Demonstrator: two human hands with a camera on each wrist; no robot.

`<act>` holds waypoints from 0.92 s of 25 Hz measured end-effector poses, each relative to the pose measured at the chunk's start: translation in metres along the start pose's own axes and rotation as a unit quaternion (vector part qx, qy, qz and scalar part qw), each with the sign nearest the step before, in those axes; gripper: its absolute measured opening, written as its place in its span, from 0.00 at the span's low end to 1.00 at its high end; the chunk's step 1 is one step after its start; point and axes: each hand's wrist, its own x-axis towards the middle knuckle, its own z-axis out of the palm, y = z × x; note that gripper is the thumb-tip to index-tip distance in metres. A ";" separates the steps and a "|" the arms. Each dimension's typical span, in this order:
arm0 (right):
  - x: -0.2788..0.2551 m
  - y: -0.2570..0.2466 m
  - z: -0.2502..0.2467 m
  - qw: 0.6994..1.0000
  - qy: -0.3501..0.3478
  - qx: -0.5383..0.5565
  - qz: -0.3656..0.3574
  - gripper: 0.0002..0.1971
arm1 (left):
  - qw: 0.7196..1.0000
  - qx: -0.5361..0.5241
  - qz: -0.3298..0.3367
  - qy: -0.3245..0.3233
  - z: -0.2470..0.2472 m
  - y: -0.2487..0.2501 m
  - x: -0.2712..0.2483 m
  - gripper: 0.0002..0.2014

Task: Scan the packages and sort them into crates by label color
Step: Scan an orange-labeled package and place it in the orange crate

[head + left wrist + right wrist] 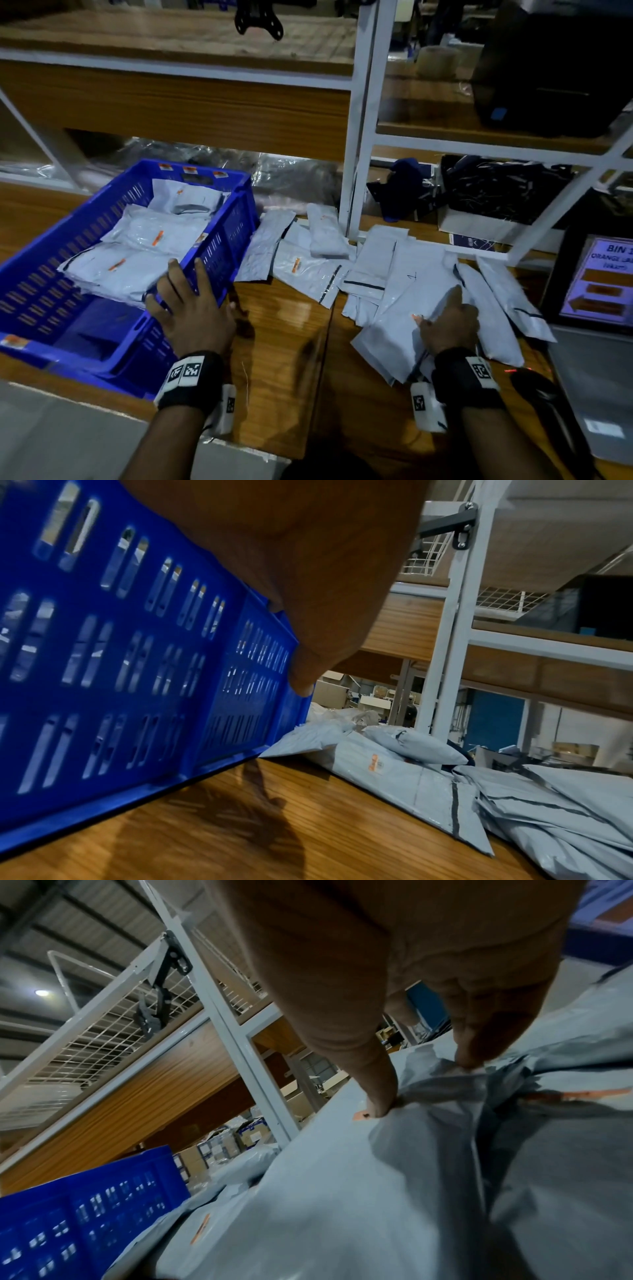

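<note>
Several packages (137,253) already lie in the blue crate (219,240); many remain piled on the table (284,342). Left hand (191,308) grips the crate rim; right hand (448,322) pinches a package (404,308) from the pile.

Dim all round — ceiling lamp (41,993) glowing top left, hand shadow lying on bench (240,831), wide-angle edges bending, wrist views blurring.

Blue crate (219,246), grey bags (404,274), brown table (284,342)

The crate has rows of little slots. The bags have small orange labels (296,264) and dark stripes. The wrist bands (186,380) are black with black-and-white squares.
</note>
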 end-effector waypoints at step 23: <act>-0.083 0.015 -0.028 0.935 0.033 0.349 0.048 0.10 | 0.980 -0.151 0.066 -0.115 -0.041 -0.010 -0.009 0.37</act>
